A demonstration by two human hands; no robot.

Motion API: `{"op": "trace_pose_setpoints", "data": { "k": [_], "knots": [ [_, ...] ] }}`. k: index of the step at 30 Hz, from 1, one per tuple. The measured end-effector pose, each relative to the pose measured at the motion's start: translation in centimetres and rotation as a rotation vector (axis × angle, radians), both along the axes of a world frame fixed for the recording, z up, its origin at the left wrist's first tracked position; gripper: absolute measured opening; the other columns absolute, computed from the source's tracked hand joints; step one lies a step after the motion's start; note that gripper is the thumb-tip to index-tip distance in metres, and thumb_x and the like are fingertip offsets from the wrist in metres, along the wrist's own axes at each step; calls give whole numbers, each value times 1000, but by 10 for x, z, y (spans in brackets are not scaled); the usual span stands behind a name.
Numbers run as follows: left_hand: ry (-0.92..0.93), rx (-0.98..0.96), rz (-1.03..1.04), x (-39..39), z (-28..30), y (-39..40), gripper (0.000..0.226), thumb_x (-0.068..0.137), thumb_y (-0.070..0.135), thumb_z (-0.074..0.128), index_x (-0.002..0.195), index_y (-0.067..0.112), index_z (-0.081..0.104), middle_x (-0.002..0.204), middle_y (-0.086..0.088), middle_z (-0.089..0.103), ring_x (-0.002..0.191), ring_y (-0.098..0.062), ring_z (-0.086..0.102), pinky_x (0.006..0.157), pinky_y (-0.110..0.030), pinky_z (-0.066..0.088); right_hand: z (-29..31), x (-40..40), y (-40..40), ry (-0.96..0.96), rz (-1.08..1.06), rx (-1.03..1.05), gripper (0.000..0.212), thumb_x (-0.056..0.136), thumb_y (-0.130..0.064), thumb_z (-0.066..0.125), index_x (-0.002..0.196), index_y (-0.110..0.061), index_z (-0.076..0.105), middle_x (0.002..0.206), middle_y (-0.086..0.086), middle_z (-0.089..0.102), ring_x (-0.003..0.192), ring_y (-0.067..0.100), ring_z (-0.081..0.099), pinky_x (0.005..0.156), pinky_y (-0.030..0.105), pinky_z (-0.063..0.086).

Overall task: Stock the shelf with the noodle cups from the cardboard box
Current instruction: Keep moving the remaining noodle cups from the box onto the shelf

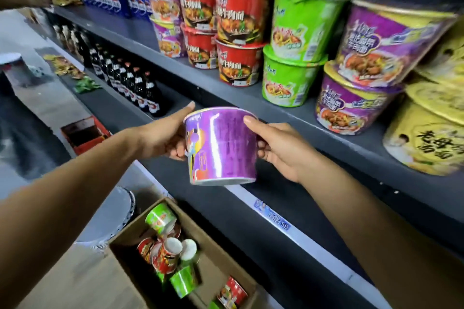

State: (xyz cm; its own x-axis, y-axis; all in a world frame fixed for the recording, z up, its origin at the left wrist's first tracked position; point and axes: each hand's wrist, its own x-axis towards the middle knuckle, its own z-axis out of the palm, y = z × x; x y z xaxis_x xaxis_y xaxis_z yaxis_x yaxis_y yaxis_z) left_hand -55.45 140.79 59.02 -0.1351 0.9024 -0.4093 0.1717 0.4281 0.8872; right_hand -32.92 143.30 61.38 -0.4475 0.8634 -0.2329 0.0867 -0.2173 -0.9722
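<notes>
Dark store shelving. Below us the cardboard box holds loose cups. Our left hand and right hand clasp a purple noodle cup before the stacked upper shelf.

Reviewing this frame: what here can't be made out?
- Box, head view: bottom edge cuts it off, so the cup count is unknown.
- Price tag: print too small and blurred.
- Purple cup in both hands: lid faces away.
- Yellow cups: cropped at right edge.
</notes>
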Motion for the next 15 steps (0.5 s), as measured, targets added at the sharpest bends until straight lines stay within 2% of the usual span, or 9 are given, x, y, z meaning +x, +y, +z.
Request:
{"op": "trace_pose_setpoints", "data": {
  "k": [3, 5, 7, 9, 11, 13, 15],
  "knots": [
    [-142, 211, 11, 8, 32, -1, 78, 92, 66, 21, 42, 12, 47, 32, -6, 30, 28, -14, 29, 36, -16, 35, 23, 8, -6, 83, -103, -39, 24, 93, -41, 55, 81, -21, 62, 71, -7, 64, 67, 10, 58, 64, 27, 46],
    [-255, 311, -2, 18, 53, -5, 73, 94, 58, 29, 41, 13, 50, 31, -5, 28, 30, -14, 29, 40, -17, 38, 36, 15, -11, 170, -162, -57, 27, 95, -42, 50, 83, -22, 62, 67, -8, 67, 67, 10, 63, 65, 30, 50],
    [-349, 400, -79, 30, 71, -12, 60, 88, 53, 45, 43, 15, 51, 32, -1, 29, 34, -12, 30, 45, -19, 38, 46, 23, -16, 248, -195, -86, 31, 98, -43, 44, 84, -22, 62, 64, -8, 69, 64, 8, 65, 67, 30, 51],
    [-419, 499, -201, 41, 86, -18, 44, 66, 52, 74, 49, 17, 52, 35, 2, 34, 37, -9, 33, 47, -18, 36, 55, 32, -19, 333, -209, -113, 35, 99, -43, 39, 90, -20, 64, 77, -4, 73, 74, 12, 68, 73, 30, 53],
    [-402, 596, -305, 52, 101, -19, 43, 47, 45, 89, 51, 19, 54, 39, 3, 40, 39, -7, 36, 46, -17, 36, 64, 39, -22, 415, -220, -92, 37, 100, -41, 37, 94, -19, 66, 84, -1, 74, 76, 14, 70, 74, 30, 55],
    [-331, 672, -360, 64, 114, -19, 44, 44, 43, 91, 48, 19, 54, 41, 2, 45, 41, -7, 37, 47, -16, 37, 74, 48, -23, 474, -257, -57, 39, 100, -40, 35, 99, -17, 66, 88, 1, 75, 77, 15, 71, 72, 30, 56],
    [-297, 721, -391, 78, 126, -19, 44, 45, 44, 91, 48, 19, 55, 43, 2, 47, 43, -8, 39, 48, -17, 38, 82, 57, -23, 500, -293, -41, 42, 99, -42, 34, 109, -16, 65, 102, 5, 73, 89, 21, 70, 75, 34, 56]
  ]
}}
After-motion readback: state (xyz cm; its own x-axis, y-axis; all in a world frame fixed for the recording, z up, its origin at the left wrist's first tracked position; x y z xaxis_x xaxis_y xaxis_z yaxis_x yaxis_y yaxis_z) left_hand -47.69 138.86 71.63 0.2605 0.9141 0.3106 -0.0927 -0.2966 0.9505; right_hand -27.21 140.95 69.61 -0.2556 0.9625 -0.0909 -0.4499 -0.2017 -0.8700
